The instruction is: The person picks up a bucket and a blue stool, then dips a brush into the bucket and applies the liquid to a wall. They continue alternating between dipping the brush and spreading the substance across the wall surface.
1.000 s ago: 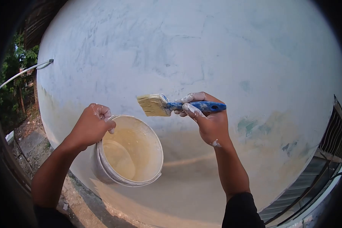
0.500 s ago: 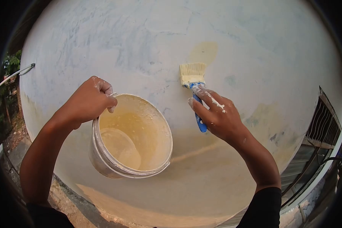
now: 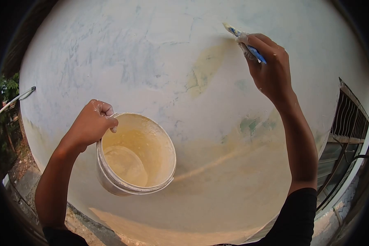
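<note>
My left hand (image 3: 95,123) is closed on the rim of a whitish plastic bucket (image 3: 173,158), which hangs tilted with its opening towards me. Pale yellow paint (image 3: 125,166) lies in its bottom. Up at the right, my right hand (image 3: 268,57) grips a paintbrush (image 3: 254,52) by its blue handle. The brush is seen edge-on, its bristles pointing up and left at the wall (image 3: 151,61). Below and left of the bristles a yellowish streak (image 3: 209,67) runs down the wall. White smears mark the fingers of both hands.
A barred window (image 3: 350,119) with louvres is at the right edge. On the left, a pale pipe (image 3: 14,100) sticks out by the wall, with green plants (image 3: 8,86) behind it. Rough ground (image 3: 84,225) runs along the wall's foot.
My right hand and the brush have moved up and right, and the brush has turned edge-on. The yellow patch now extends further down and left. The bucket sits slightly lower and more left in view.
</note>
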Demonstrator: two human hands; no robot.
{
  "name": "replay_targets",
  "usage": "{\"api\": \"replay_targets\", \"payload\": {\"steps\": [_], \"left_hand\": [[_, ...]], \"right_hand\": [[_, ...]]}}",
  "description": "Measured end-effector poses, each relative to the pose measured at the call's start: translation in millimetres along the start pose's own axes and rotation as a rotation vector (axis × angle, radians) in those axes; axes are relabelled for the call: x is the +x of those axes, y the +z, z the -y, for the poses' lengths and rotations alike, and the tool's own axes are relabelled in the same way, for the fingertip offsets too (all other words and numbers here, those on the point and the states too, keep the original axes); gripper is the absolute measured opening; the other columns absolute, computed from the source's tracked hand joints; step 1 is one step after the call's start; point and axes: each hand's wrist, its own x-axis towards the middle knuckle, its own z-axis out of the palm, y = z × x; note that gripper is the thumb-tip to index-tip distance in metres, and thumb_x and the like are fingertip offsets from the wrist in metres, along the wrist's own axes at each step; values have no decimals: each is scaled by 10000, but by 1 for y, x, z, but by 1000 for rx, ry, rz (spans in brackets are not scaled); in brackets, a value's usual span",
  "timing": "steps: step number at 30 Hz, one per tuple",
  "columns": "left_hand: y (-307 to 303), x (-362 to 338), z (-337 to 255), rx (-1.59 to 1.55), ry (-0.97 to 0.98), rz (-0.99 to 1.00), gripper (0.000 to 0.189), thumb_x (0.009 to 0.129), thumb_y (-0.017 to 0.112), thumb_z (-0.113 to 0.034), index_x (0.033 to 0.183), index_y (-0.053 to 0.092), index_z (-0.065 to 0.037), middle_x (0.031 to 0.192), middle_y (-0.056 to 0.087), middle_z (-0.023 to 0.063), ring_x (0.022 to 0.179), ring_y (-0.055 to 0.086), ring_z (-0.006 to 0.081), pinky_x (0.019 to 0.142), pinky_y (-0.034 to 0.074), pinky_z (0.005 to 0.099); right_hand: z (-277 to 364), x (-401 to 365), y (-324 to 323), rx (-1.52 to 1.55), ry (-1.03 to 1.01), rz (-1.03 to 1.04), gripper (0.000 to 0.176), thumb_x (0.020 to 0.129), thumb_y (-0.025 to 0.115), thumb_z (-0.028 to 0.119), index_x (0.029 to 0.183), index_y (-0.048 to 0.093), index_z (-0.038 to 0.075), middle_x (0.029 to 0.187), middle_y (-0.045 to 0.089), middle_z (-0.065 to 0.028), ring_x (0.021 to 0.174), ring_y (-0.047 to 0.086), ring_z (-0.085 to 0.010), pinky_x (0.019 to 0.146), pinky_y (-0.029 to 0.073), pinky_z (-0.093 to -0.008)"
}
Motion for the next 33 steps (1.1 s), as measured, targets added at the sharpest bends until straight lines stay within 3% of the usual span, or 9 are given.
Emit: {"api": "replay_targets", "payload": {"steps": [6, 8, 12, 15, 18, 24, 27, 30, 33], "left_hand": [[-4, 5, 16, 8, 38, 9, 180, 666, 620, -29, 589, 458, -53, 556, 421, -13, 502, 364, 83, 442, 286, 288], [-2, 5, 16, 21, 62, 10, 168, 669, 608, -26, 589, 463, -53, 549, 448, -11, 487, 387, 76, 420, 290, 281], [-2, 3, 13, 45, 15, 19, 178, 664, 611, -25, 592, 451, -54, 553, 423, -22, 502, 379, 74, 441, 294, 280], [-1, 3, 15, 50, 17, 30, 179, 665, 613, -24, 595, 451, -54, 559, 419, -23, 512, 385, 74, 449, 297, 279], [-1, 2, 19, 47, 19, 27, 178, 668, 615, -23, 598, 455, -54, 562, 423, -22, 515, 388, 74, 451, 300, 278], [1, 1, 22, 10, 7, 39, 200, 674, 622, -20, 602, 440, -61, 566, 413, -26, 520, 370, 70, 464, 299, 278], [2, -2, 26, 0, -5, 56, 223, 675, 626, -18, 610, 418, -66, 572, 408, -28, 522, 361, 66, 469, 298, 278], [4, 0, 34, -9, 25, 37, 261, 692, 625, -18, 631, 376, -67, 584, 384, -21, 540, 351, 72, 474, 309, 280], [6, -2, 40, 10, 57, 38, 299, 709, 625, -18, 659, 334, -63, 605, 345, -13, 569, 334, 82, 496, 329, 280]], "right_hand": [[64, -88, 39, -113, -470, 317, 191, 794, 719, 41, 941, 609, -13, 974, 707, -225, 969, 730, -331, 641, 632, -374], [88, -116, 32, 61, -431, 578, 327, 814, 759, 76, 1121, 650, 39, 1112, 710, -217, 1078, 717, -368, 739, 639, -438], [90, -92, 4, 517, 123, 715, 314, 812, 768, -12, 1108, 688, 52, 1076, 734, -168, 934, 733, -362, 732, 605, -396], [43, -70, 0, 467, 342, 404, 266, 837, 741, -89, 1077, 698, 20, 998, 760, -166, 893, 757, -295, 785, 599, -341], [6, -56, -8, 221, 88, 16, 298, 793, 740, -96, 1065, 702, 20, 1013, 744, -161, 801, 728, -337, 700, 593, -359], [59, -103, 12, -174, -286, 367, 282, 762, 739, -3, 1027, 642, -10, 998, 706, -231, 966, 729, -367, 663, 626, -387], [106, -151, 20, 84, -484, 542, 223, 802, 729, 46, 964, 614, -55, 998, 693, -325, 933, 745, -420, 671, 650, -427], [123, -141, -1, 365, -183, 745, 199, 813, 722, 28, 991, 640, -9, 1042, 721, -254, 923, 752, -368, 697, 633, -415], [81, -117, -9, 366, 185, 552, 239, 816, 716, -10, 1049, 673, 24, 1057, 730, -182, 856, 733, -350, 714, 597, -396]]}}
